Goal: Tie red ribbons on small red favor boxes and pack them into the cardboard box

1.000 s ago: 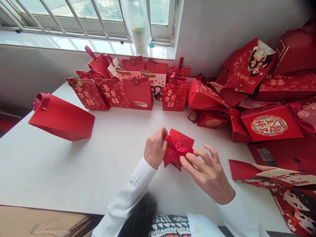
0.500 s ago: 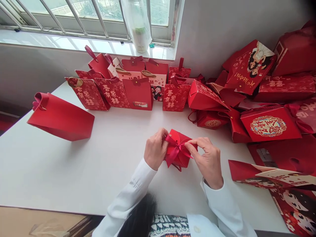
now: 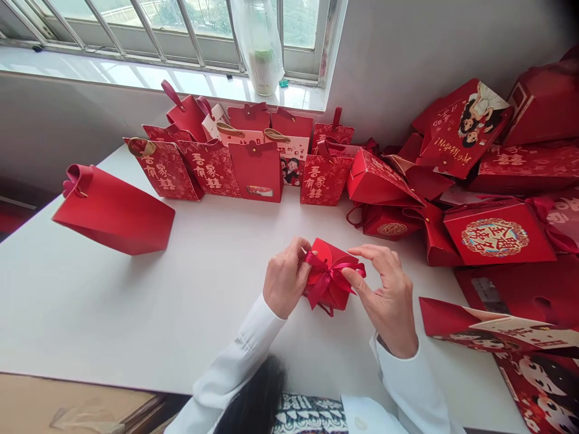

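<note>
A small red gift box (image 3: 332,288) with a red ribbon bow (image 3: 330,272) rests on the white table (image 3: 136,301) in front of me. My left hand (image 3: 284,278) is closed, pinching the left loop of the bow at the box's left side. My right hand (image 3: 386,295) is at the box's right side; its thumb and forefinger pinch the right loop of the bow while the other fingers spread.
A row of upright red gift bags (image 3: 253,166) stands along the wall under the window. One red bag (image 3: 113,211) lies tipped at the left. A heap of red bags and boxes (image 3: 493,229) fills the right side. A bagged jar (image 3: 262,54) sits on the sill.
My right hand shifted from the bow's lower right to the right loop and its fingers spread. The bow's loops now stand out more. The view moved slightly.
</note>
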`<state>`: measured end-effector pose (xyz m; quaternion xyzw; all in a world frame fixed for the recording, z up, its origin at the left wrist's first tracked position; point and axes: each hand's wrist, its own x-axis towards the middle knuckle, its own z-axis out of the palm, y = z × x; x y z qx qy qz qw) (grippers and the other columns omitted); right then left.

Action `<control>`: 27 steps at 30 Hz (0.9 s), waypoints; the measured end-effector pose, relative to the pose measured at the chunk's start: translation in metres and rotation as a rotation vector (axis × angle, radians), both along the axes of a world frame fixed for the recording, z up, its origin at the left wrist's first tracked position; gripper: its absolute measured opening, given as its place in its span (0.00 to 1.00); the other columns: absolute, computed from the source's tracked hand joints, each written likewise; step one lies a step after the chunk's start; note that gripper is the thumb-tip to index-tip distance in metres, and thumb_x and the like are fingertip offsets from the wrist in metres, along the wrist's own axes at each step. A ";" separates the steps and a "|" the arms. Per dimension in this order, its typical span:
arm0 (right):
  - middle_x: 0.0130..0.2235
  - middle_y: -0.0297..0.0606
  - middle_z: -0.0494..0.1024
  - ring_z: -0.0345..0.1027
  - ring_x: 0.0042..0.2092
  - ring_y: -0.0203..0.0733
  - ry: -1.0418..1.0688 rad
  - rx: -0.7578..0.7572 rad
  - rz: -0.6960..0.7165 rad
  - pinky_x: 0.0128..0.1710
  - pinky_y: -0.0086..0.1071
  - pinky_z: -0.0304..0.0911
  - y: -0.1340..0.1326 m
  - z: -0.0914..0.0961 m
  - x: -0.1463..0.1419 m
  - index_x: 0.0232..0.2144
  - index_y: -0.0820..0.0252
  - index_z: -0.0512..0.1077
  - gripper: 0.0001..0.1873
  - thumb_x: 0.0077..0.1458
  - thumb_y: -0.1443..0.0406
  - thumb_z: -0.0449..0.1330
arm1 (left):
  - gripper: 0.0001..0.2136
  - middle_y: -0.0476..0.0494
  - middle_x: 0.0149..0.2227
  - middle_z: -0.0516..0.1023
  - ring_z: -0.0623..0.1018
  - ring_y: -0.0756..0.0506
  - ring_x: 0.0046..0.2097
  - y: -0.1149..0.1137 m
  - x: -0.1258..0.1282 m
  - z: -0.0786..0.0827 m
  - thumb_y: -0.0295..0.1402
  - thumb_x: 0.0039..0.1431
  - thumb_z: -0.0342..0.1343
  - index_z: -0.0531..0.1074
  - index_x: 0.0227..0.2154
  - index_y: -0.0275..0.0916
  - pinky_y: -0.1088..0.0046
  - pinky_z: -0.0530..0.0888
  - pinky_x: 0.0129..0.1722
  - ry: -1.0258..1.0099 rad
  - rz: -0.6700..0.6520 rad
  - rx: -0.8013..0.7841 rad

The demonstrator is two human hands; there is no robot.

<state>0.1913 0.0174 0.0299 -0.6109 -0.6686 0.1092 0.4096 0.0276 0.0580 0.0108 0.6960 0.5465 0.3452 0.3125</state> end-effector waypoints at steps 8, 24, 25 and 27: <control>0.44 0.38 0.71 0.62 0.47 0.48 0.021 -0.066 0.074 0.44 0.41 0.64 0.000 -0.004 -0.008 0.38 0.51 0.73 0.07 0.58 0.60 0.58 | 0.05 0.53 0.23 0.66 0.65 0.53 0.23 0.001 -0.007 0.006 0.34 0.60 0.47 0.62 0.31 0.40 0.81 0.63 0.20 -0.175 -0.090 -0.189; 0.55 0.46 0.67 0.59 0.58 0.49 0.792 -0.364 0.175 0.57 0.46 0.55 -0.006 -0.073 0.036 0.59 0.56 0.58 0.33 0.59 0.44 0.47 | 0.34 0.36 0.54 0.65 0.61 0.35 0.58 -0.003 -0.018 0.062 0.31 0.43 0.67 0.60 0.54 0.39 0.57 0.64 0.56 0.436 -0.595 0.094; 0.55 0.46 0.67 0.59 0.57 0.49 0.799 -0.355 0.156 0.57 0.47 0.56 -0.006 -0.075 0.035 0.58 0.56 0.58 0.34 0.58 0.43 0.47 | 0.39 0.34 0.56 0.63 0.58 0.32 0.60 -0.001 -0.009 0.062 0.31 0.40 0.69 0.59 0.56 0.37 0.53 0.63 0.56 0.524 -0.630 0.093; 0.55 0.46 0.67 0.60 0.56 0.48 0.787 -0.342 0.105 0.56 0.46 0.56 -0.005 -0.078 0.035 0.57 0.56 0.60 0.34 0.58 0.42 0.47 | 0.50 0.29 0.58 0.59 0.53 0.26 0.61 0.002 0.008 0.059 0.31 0.33 0.72 0.51 0.61 0.35 0.44 0.61 0.55 0.701 -0.654 0.068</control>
